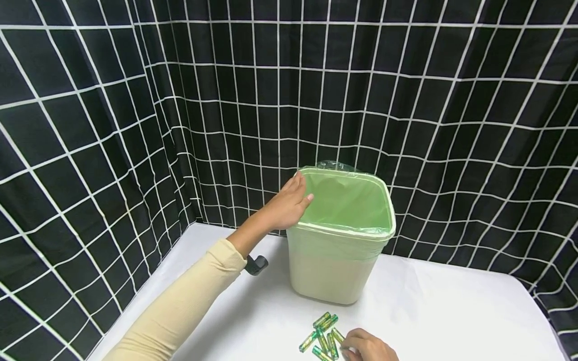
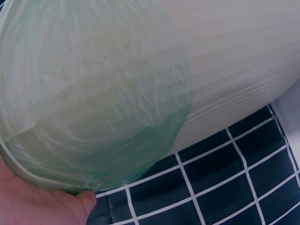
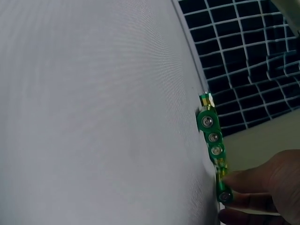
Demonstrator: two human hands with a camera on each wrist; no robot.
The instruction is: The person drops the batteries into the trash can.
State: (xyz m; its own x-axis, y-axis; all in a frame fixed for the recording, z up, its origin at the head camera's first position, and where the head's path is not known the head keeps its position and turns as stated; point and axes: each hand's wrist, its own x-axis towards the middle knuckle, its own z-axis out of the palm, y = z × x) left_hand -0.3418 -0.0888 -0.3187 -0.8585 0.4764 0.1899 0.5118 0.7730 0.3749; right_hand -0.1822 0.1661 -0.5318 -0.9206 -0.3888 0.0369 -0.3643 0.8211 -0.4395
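A pale bin (image 1: 331, 273) stands on the white table, with a translucent green bag (image 1: 347, 200) lining it and folded over its rim. My left hand (image 1: 286, 205) rests on the bin's left rim, fingers extended towards the back corner and thumb over the opening. In the left wrist view the palm lies against the rim beside the bag's folded edge. Several green and gold batteries (image 1: 321, 341) lie loosely grouped before the bin. At their right side my right hand (image 1: 368, 346) pinches one battery (image 3: 224, 190) between thumb and fingers, partly hidden by them.
Black curtains with a white grid (image 1: 253, 100) hang behind and to the left of the table (image 1: 433, 301). White tabletop extends right of the bin. A small black device (image 1: 256, 265) sits at my left wrist.
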